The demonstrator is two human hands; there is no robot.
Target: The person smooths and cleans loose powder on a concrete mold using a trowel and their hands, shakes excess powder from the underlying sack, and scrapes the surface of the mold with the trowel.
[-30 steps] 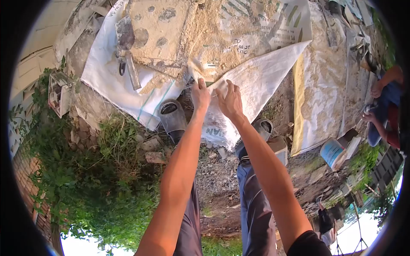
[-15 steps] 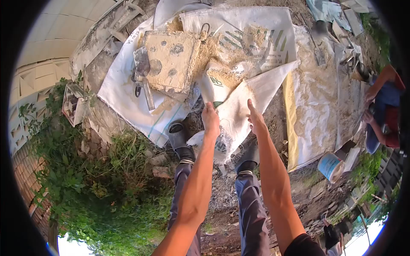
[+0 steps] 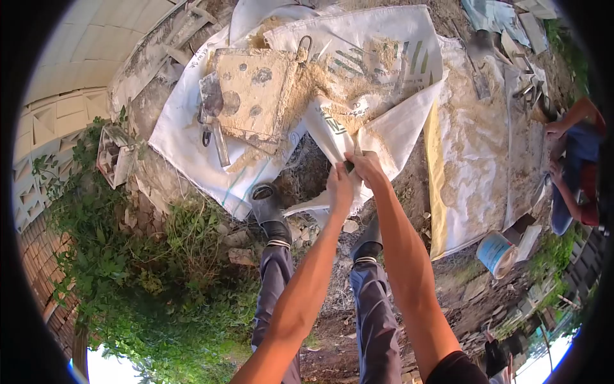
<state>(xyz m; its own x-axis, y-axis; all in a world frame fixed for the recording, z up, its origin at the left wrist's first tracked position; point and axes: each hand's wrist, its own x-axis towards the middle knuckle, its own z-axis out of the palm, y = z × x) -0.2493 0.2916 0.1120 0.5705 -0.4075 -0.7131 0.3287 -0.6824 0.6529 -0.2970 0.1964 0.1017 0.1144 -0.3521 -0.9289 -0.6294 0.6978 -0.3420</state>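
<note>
Head view showed the right hand [image 3: 369, 168] had closed in beside the left hand [image 3: 341, 187], both nearly shut, pinching the white sack [image 3: 404, 124] into gathered folds.

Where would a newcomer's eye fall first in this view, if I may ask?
Probably on the centre, where the left hand and right hand grip a gathered part of the dusty white sack. Next might come the pale board with dark round spots, upper left of the hands, and perhaps the blue-and-white bucket at the lower right.
</note>
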